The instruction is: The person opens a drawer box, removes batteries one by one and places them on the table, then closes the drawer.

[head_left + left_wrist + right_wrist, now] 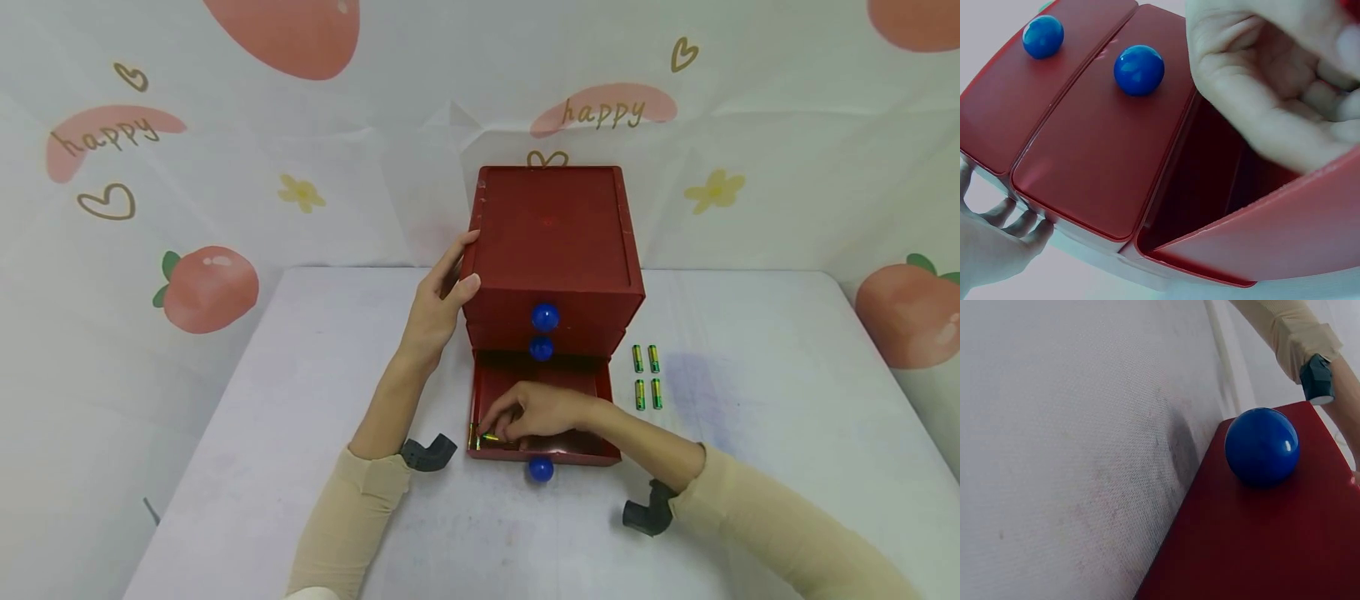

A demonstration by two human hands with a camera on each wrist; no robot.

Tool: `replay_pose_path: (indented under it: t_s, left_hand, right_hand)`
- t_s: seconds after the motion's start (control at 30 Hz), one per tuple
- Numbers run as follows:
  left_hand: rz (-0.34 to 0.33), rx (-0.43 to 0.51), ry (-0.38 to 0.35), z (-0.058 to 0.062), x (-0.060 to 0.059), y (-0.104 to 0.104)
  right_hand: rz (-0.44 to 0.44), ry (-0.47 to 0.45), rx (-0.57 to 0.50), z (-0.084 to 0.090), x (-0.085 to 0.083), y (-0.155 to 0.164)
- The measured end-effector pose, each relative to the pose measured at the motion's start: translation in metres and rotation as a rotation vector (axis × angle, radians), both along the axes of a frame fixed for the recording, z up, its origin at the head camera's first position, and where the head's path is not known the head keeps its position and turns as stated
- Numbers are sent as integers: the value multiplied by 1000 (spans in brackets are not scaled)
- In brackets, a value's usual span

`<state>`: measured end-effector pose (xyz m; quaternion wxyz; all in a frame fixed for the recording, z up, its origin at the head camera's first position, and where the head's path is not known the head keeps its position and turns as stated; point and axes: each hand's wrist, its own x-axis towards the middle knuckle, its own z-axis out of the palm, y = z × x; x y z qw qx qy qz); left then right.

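A red cabinet [551, 229] with blue round knobs stands on the table, its bottom drawer [543, 457] pulled out. Against the cabinet's left side rests my left hand [437, 312], its fingers spread along the wall; the left wrist view shows those fingertips [1038, 232] at the side too. Inside the drawer, near the front left corner, my right hand [543, 410] pinches a green and gold battery [490, 437]. Another battery [472, 437] lies along the drawer's left wall. In the right wrist view, the drawer front and its knob [1262, 447] hide the right hand.
Several green and gold batteries [657, 393] lie in two rows on the white table [757, 400], right of the cabinet. A patterned white cloth [360, 150] hangs behind. Black wrist-worn devices [429, 453] sit at both forearms.
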<state>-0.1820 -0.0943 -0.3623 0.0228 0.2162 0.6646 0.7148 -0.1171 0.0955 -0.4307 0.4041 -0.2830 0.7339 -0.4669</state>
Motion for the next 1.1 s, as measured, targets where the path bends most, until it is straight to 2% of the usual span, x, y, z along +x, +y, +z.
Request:
replay_pose_path:
  t_s: [0.13,0.57,0.73,1.1]
  left_hand:
    - [-3,4,1,0,1,0]
    - [-6,12,-7,0,1,0]
    - [-8,9,-10,1,1,0]
    - [2,-9,-18,1,1,0]
  right_hand:
    - [-56,-28,-13,1,1,5]
    - [-115,-15,-43,1,3,12]
    - [-145,-41,-56,3,3,16]
    - [-125,-58,-64,5,3,21]
